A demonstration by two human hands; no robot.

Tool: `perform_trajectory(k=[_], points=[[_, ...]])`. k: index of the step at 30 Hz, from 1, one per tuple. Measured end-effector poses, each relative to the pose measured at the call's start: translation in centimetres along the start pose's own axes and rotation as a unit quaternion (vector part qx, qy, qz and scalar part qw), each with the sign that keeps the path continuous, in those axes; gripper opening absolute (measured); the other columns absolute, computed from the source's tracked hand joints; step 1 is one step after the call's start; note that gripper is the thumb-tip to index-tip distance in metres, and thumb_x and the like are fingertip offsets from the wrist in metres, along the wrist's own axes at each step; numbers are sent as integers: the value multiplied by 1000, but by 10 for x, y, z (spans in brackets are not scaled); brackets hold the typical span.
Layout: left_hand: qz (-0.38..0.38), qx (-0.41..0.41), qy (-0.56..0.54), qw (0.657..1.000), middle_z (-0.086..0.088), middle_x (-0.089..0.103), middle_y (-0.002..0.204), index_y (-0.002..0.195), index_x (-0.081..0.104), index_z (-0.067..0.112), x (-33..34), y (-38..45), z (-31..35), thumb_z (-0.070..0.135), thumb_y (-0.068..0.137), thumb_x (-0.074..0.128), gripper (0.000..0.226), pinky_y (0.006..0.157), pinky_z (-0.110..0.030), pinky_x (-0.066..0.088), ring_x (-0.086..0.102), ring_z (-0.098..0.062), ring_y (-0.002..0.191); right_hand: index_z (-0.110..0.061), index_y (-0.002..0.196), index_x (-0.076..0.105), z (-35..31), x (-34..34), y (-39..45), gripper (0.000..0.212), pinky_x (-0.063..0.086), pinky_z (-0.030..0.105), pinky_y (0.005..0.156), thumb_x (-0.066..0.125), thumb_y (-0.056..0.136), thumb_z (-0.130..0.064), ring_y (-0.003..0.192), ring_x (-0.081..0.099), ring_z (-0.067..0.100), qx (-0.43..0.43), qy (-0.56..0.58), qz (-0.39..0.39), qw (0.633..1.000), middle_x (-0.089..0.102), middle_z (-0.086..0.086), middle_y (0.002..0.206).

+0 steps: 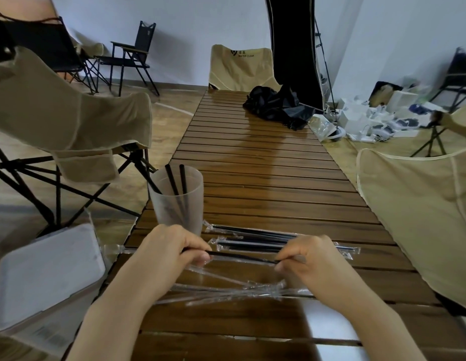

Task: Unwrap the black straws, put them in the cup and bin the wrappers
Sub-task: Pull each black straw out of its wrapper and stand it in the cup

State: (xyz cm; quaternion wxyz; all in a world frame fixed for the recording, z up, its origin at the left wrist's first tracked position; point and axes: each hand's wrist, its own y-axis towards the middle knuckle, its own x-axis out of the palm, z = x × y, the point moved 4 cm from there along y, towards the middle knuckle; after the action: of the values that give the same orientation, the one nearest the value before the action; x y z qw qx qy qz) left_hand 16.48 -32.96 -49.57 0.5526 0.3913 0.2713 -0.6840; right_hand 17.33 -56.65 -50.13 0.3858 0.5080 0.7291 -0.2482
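Fingers of the left hand (172, 247) curl round one end of a thin black straw (242, 257), and the right hand (304, 256) pinches the other end, so the straw lies stretched level between them, just above the slatted wooden desk (278, 183). Clear wrapper film clings along it. Beyond the hands lie several more wrapped straws (255, 238), side by side on the desk. Nearer the person, empty clear wrappers (226, 289) lie crossed in a loose heap. A frosted plastic cup (177, 201) stands upright just behind the left hand, with three bare black straws leaning inside. A grey lidded bin (44, 277) sits beside the desk to the left.
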Motion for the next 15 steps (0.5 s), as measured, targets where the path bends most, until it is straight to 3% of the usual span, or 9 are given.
perform_trajectory(k=[6,10,15], points=[[-4,-17,-19,1000,30,62,73,97,73,38,-2,-2,3,31,89,64,14,63,-1,40,53,25,76,-40,84,69,1,-2,-2,11,43,5,68,69,83,-29,81,59,-10,11,31,-26,999,66,-21,80],[5,-17,-27,999,29,66,79,94,72,42,-4,-3,3,33,87,65,13,65,-3,41,54,25,86,-42,75,69,-3,-1,1,17,43,5,65,68,84,-28,75,61,-9,7,41,-11,999,66,-22,71],[-7,19,-6,1000,32,65,83,94,75,38,2,0,12,33,88,66,12,73,5,37,48,25,98,-29,82,76,-4,3,-1,15,44,7,67,65,87,-21,74,60,-6,-2,11,2,1000,61,-25,72]])
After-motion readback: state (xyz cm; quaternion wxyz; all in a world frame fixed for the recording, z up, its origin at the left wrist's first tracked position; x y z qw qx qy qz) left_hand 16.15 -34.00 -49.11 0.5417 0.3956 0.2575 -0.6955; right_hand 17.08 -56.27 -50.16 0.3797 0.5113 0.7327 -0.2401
